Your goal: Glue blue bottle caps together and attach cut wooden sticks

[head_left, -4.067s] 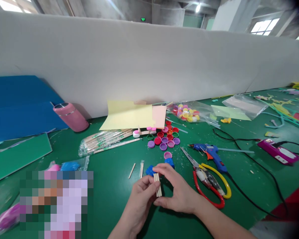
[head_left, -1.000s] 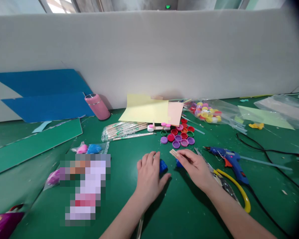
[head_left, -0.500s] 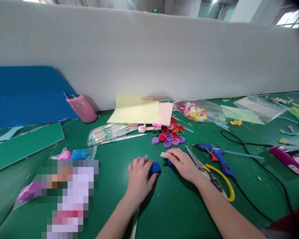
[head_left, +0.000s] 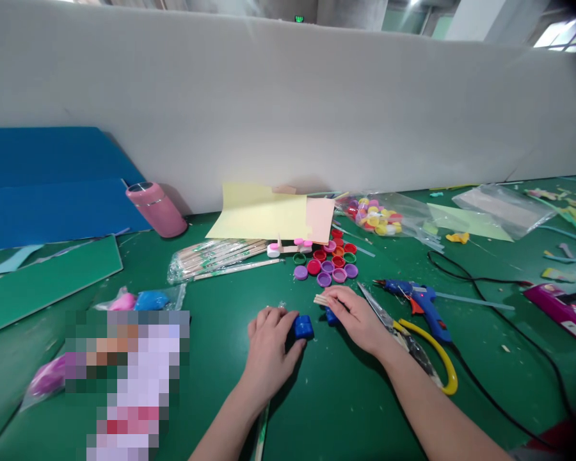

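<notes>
My left hand (head_left: 272, 349) rests on the green table, its thumb and index finger closed at the sides of a small glossy blue block (head_left: 304, 327). A short bundle of pale wooden sticks (head_left: 320, 299) is pinched in my right hand (head_left: 352, 318), the ends pointing left. Beneath the right fingers a second blue block (head_left: 331, 315) shows in part; whether the hand touches it I cannot tell. A thin wooden stick (head_left: 262, 432) in a wrapper lies under my left forearm.
Scissors (head_left: 446, 358) with yellow handles and a blue glue gun (head_left: 429, 307) with its cord lie right of my right hand. Several bottle caps (head_left: 324, 279), wrapped sticks (head_left: 216, 257) and a pink thermos (head_left: 157, 210) are farther back. A blurred patch covers the left front.
The left thumb and index finger have shifted slightly on the blue block, and more of its top now shows. The right hand still pinches the sticks, nearly unmoved.
</notes>
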Motion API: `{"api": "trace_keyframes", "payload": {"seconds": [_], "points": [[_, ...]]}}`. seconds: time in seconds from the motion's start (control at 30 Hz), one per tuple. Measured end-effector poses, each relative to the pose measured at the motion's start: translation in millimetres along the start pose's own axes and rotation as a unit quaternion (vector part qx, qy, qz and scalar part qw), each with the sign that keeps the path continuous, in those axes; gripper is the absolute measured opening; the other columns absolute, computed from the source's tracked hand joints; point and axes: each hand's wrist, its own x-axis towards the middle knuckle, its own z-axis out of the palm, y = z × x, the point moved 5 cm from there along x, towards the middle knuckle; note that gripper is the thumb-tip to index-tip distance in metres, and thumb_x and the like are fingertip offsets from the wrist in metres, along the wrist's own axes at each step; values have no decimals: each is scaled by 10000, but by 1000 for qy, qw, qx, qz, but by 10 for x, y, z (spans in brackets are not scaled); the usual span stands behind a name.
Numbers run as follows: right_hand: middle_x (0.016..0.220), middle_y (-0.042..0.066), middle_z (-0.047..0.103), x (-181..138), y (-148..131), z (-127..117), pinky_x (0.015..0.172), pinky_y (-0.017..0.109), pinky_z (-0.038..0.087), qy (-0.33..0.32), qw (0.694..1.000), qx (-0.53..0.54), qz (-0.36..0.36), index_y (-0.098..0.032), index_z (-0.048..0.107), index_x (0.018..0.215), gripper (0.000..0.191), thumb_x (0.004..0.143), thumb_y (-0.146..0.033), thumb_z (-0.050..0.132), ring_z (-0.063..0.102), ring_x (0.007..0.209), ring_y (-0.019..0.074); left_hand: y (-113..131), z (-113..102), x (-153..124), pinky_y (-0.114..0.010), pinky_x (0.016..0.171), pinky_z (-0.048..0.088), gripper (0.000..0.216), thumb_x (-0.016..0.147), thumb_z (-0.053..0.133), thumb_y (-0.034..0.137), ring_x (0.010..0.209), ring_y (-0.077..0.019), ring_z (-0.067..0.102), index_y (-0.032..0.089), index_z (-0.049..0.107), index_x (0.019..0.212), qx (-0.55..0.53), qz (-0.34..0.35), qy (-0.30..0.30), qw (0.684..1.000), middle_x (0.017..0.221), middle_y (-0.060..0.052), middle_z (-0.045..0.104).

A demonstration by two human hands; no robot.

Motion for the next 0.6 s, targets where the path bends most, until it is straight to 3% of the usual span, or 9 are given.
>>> {"api": "trace_keyframes", "payload": {"seconds": [0.13,0.23,0.37,0.6], "points": [[965,56,571,-1,-19,-94,830,292,386,35,999,11,5,-192,563,913,191,885,-234,379,512,933,184,2,25,14,-417,774,337,329,726,568,276,963,-271,439,200,550,1046,-4,5,6,1000,993,-79,572],[890,44,563,-34,-63,-144,737,253,412,52,998,16,17,-187,546,876,185,889,-248,371,532,829,165,23,37,40,-420,775,336,343,717,586,295,960,-270,440,204,548,1045,-5,9,9,1000,990,-74,578],[744,8,571,-92,-119,-109,608,209,420,18,997,56,54,-189,545,875,175,885,-264,386,534,663,132,82,51,88,-429,766,335,368,707,601,317,960,-277,441,210,540,1053,-3,16,9,1000,992,-71,588],[672,-12,547,-126,-124,-31,554,198,384,-23,995,78,65,-182,568,830,188,875,-261,403,506,617,121,81,70,79,-427,787,337,248,732,574,254,888,-246,494,206,559,975,-29,29,-6,999,902,-48,630]]}}
